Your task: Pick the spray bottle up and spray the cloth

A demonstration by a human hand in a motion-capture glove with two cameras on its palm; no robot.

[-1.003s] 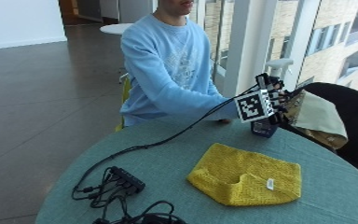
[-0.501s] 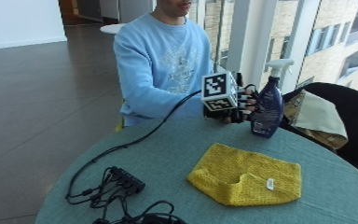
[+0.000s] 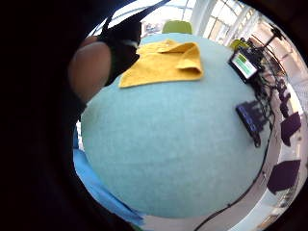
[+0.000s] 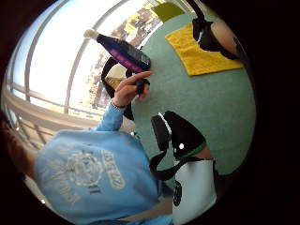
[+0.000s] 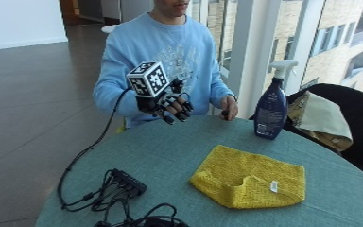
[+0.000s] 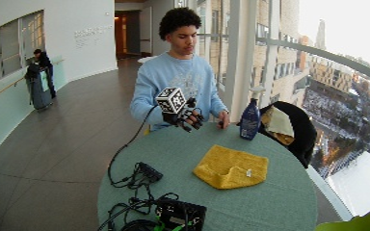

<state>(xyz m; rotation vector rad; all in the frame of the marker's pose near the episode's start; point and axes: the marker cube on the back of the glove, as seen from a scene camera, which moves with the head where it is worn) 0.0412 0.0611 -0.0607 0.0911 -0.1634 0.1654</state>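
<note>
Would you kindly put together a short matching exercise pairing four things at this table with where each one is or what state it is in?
Things:
1. spray bottle
2. yellow cloth
3. gloved right hand
4. bare left hand

States:
A. raised above the table, holding nothing
B. lying partly folded on the table top
C. standing upright near the table's far edge
D. resting at the table edge, beside the bottle but apart from it

Pairs: 1-C, 2-B, 3-A, 4-D
</note>
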